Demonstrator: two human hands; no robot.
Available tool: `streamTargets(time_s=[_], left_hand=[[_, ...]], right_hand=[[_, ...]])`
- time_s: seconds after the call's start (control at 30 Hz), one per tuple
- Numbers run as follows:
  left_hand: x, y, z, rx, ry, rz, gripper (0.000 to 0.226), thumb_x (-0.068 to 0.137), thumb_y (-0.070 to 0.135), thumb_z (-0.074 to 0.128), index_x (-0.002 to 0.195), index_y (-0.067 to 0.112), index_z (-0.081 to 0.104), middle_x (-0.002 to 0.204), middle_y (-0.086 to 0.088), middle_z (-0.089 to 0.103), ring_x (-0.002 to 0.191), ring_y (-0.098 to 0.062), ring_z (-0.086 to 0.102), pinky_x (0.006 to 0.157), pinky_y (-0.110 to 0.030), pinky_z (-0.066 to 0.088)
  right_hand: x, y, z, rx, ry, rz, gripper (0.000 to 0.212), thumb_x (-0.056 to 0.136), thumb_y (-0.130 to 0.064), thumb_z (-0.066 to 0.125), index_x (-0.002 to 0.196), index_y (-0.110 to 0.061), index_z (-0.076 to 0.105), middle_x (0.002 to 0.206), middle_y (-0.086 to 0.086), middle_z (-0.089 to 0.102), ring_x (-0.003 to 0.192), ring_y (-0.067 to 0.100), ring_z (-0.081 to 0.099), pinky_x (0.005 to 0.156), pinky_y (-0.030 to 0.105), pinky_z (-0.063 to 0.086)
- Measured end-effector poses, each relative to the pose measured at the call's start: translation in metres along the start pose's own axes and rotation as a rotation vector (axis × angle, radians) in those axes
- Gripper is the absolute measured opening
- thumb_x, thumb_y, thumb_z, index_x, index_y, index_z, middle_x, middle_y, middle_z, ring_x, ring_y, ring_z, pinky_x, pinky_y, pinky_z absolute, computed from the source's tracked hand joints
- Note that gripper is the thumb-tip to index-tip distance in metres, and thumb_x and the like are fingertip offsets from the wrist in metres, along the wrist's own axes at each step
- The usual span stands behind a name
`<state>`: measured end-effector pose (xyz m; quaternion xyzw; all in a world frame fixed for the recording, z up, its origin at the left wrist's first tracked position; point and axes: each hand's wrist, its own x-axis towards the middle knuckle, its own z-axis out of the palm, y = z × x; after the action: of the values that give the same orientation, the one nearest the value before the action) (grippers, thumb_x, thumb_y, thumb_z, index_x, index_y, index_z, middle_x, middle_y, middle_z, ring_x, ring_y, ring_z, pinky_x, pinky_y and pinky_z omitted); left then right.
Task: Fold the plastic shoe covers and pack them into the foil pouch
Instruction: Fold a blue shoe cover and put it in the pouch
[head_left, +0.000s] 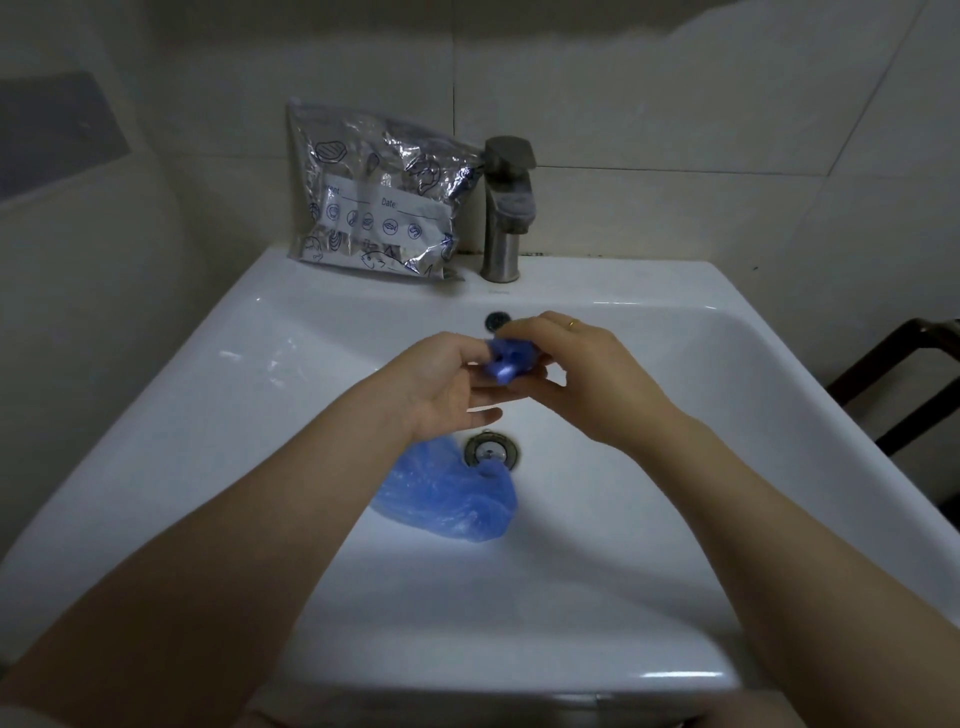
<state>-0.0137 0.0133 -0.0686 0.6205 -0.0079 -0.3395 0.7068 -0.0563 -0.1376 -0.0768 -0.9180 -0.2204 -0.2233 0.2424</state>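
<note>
Head view, looking down into a white ceramic sink (270, 332). Both hands meet over the basin just past centre, toward 12 o'clock. Left hand (441, 387) palm partly up, thumb and upper fingers curled onto a small scrunched blue shoe cover (508, 359); lower fingers extended, relaxed, pointing toward 3 o'clock. Right hand (587, 374) comes in from 3 o'clock, fingers curled over the top of the same bundle, thumb below it: pinching it. Gold ring (571, 324) on one right-hand finger. The bundle is compact, wadded tight between the two hands, held above the basin, not touching it.

Second blue shoe cover (452, 493) lies loose and unfolded on the basin floor, at 6 o'clock of the hands, its upper right edge touching the metal drain (491, 451); part of it hidden under the left wrist.

Foil pouch (376, 195) stands on the back ledge of the sink at 11 o'clock, leaning on the tiled wall (649, 104), crinkled silver with blue seafood drawings and a white label strip reading "Date". Cannot tell if its top is open. Steel tap (506, 208) just beside it to the right, pouch edge touching or nearly touching the tap handle. Round overflow hole (496, 319) behind the fingers at 12 o'clock. Dark wooden furniture (914, 374) at 3 o'clock, outside the sink.
</note>
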Motion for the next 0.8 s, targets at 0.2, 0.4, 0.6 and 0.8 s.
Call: streamTargets(time_s=[0.2,0.4,0.6,0.8], left_hand=[[-0.007,0.008,-0.002,0.105,-0.128,0.031,0.036,0.088,0.03,0.038,0.101,0.008,0.063,0.093,-0.013,0.072,0.096,-0.027,0.067,0.091,-0.036,0.046],[-0.001,0.002,-0.003,0.338,0.13,0.268,0.007,0.086,0.025,0.064,0.087,0.018,0.065,0.065,0.005,0.066,0.067,-0.009,0.061,0.075,-0.023,0.051],[-0.002,0.004,-0.001,0.337,0.15,0.38,0.004,0.085,0.02,0.065,0.083,0.017,0.063,0.079,0.002,0.066,0.076,-0.009,0.061,0.078,-0.023,0.05],[-0.006,0.016,-0.008,0.49,0.161,0.543,0.011,0.083,0.009,0.067,0.077,0.018,0.062,0.073,-0.001,0.065,0.071,-0.01,0.059,0.073,-0.022,0.049]], right_hand=[[0.002,0.001,0.002,0.306,0.07,0.371,0.019,0.09,-0.015,0.058,0.108,-0.015,0.062,0.091,-0.003,0.063,0.073,0.004,0.057,0.067,0.012,0.045],[0.0,0.002,0.003,0.766,0.085,0.615,0.014,0.091,-0.011,0.054,0.099,-0.012,0.066,0.078,-0.002,0.061,0.063,0.003,0.049,0.064,0.017,0.041],[0.004,-0.004,0.002,0.925,0.077,0.652,0.013,0.089,-0.002,0.052,0.09,-0.008,0.063,0.082,0.006,0.062,0.076,0.014,0.054,0.074,0.026,0.043],[0.012,-0.01,-0.004,0.868,0.042,0.568,0.004,0.086,-0.013,0.061,0.088,-0.012,0.065,0.08,0.003,0.064,0.068,0.006,0.054,0.065,0.019,0.042]])
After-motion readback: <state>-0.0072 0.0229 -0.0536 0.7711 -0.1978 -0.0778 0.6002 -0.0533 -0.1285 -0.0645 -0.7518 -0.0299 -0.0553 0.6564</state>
